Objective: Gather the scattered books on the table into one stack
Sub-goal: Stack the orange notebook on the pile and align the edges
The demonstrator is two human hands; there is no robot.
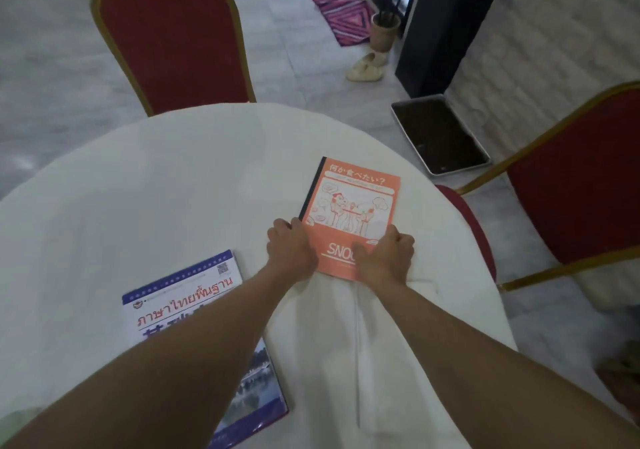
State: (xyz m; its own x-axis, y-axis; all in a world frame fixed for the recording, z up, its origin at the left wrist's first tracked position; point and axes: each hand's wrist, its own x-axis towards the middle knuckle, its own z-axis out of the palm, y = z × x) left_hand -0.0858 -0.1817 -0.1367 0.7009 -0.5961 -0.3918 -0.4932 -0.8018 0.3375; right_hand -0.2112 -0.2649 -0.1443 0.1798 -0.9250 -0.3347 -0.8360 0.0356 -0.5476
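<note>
Two books were visible on the round table [145,178], well apart from each other, so the stack was not yet started. I saw both hands at the orange notebook [349,213], which lay flat toward the far right part of the tabletop. The left hand [291,248] was at the spine side near the lower corner, fingers curled against the edge; the right hand [386,258] lay on top of the cover at the lower right, palm down, fingers bent. I judged this was a two-sided hold to pull or lift the notebook w/o bending it, but I cannot tell if the fingers were already under it. The cover was thin card, matte, with a dark cloth-like strip along the spine and a line cartoon printed on it.

The blue and white textbook [194,313] lay nearer to me on the left, partly hidden under the left forearm. It looked glossy and a bit thicker, w/ a photo at the bottom. Probably the notebook should go on top of it.

The tablecloth [360,327] was white, soft, and wrinkled into a long fold btw the arms, so sliding could drag the cloth. Red padded chairs [173,40] w/ gold frames stood around.
</note>
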